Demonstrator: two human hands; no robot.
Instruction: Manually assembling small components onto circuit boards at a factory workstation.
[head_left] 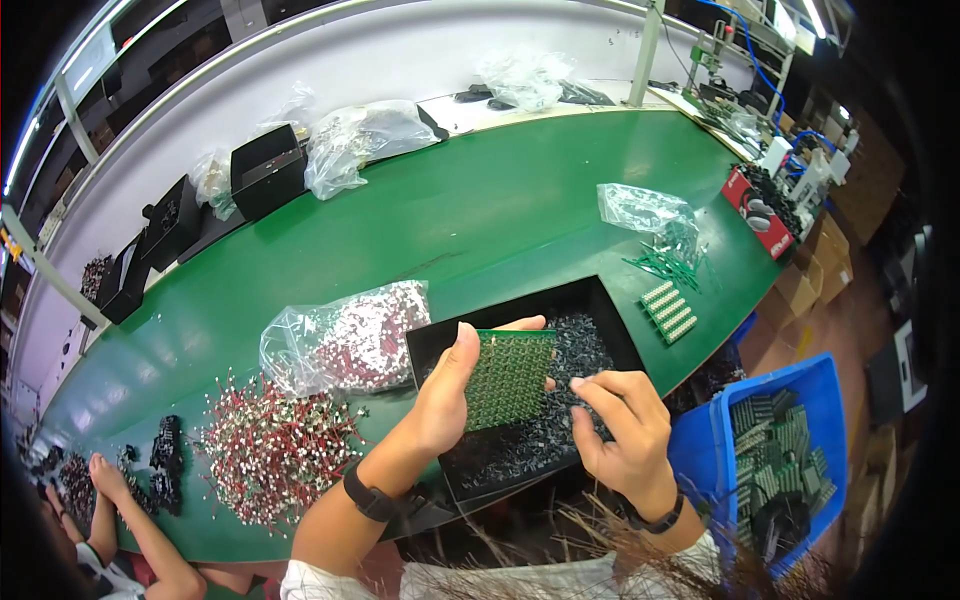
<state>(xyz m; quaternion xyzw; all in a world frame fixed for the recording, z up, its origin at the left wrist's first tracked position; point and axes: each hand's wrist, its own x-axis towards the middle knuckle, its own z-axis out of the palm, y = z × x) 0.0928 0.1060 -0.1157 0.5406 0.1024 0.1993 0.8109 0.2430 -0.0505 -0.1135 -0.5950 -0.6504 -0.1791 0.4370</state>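
My left hand [450,395] is closed round the edges of a green circuit board panel [508,380] with rows of small parts, its thumb at the upper left edge. The panel is tilted above a black box [625,335] of small dark loose pieces [520,452]. To its right hovers my right hand [630,425], fingers curled and the thumb apart from the forefinger. Nothing shows in that gap. Both wrists wear dark bands.
Left of the box lie a heap of red-and-white wired parts [280,450] and a clear bag of them [370,335]. Another panel [668,312] lies right, near green strips [668,262]. A blue bin [840,400] holds boards. A co-worker's hand [108,478] is far left.
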